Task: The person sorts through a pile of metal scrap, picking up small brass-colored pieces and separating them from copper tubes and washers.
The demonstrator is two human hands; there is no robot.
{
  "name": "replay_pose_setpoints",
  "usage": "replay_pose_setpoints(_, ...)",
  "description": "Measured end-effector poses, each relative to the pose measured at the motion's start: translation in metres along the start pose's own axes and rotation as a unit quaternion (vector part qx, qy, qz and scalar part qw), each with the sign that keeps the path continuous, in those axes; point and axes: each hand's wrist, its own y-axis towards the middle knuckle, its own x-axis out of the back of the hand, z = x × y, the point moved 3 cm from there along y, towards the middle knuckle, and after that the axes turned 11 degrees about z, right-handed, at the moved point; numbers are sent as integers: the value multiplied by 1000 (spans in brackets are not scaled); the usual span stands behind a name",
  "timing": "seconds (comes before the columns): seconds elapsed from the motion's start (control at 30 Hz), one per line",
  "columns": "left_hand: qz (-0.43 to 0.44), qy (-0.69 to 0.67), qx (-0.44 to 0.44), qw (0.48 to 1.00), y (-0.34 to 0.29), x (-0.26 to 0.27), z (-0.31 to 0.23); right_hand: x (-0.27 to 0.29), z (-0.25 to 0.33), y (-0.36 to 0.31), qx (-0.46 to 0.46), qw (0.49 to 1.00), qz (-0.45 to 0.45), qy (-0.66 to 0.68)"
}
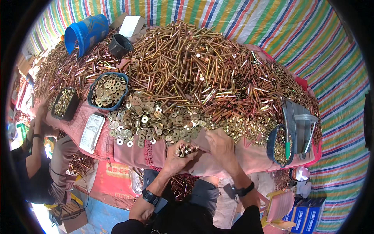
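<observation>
My left hand (178, 159) is closed around an upright bundle of gold-coloured metal rods (184, 150), their ends pointing up. Close by on the right, my right hand (221, 148) has its fingers bent together at the near edge of a heap of small gold-coloured nuts (249, 128); whatever those fingertips hold is hidden. Beyond my left hand spreads a heap of flat round washers (156, 121). Behind both heaps rises a large mound of long metal rods and tubes (187, 66).
A blue tub of washers (90, 95) and a dark bin of nuts (74, 108) stand left. At right are another tub of nuts (270, 146) and a grey plastic container (296, 121). A cut blue bucket (83, 34) lies far left. Another person's arm (37, 136) reaches in from the left.
</observation>
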Motion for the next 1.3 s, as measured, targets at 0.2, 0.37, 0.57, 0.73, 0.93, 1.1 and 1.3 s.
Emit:
replay_pose_setpoints(0.2,0,6,-8,1000,-1,0,-1,-11,-36,22,28,971,128,-202)
replay_pose_setpoints(0.37,-3,-19,-3,1000,-2,-2,0,-8,-29,35,34,964,198,-175)
replay_pose_setpoints(0.57,-18,36,-32,999,0,-4,-3,0,-26,11,-154,910,153,353)
replay_pose_setpoints(0.73,-32,57,-37,997,-1,-6,-4,-14,-10,-18,-151,846,115,498)
replay_pose_setpoints(0.93,-24,5,19,1000,-1,-6,3,-13,8,-16,-126,868,83,473)
replay_pose_setpoints(1.1,-18,25,6,1000,-1,-3,5,-5,23,-7,19,971,46,234)
replay_pose_setpoints(1.3,-1,-4,-11,1000,-1,-2,8,-2,28,-8,32,973,36,224)
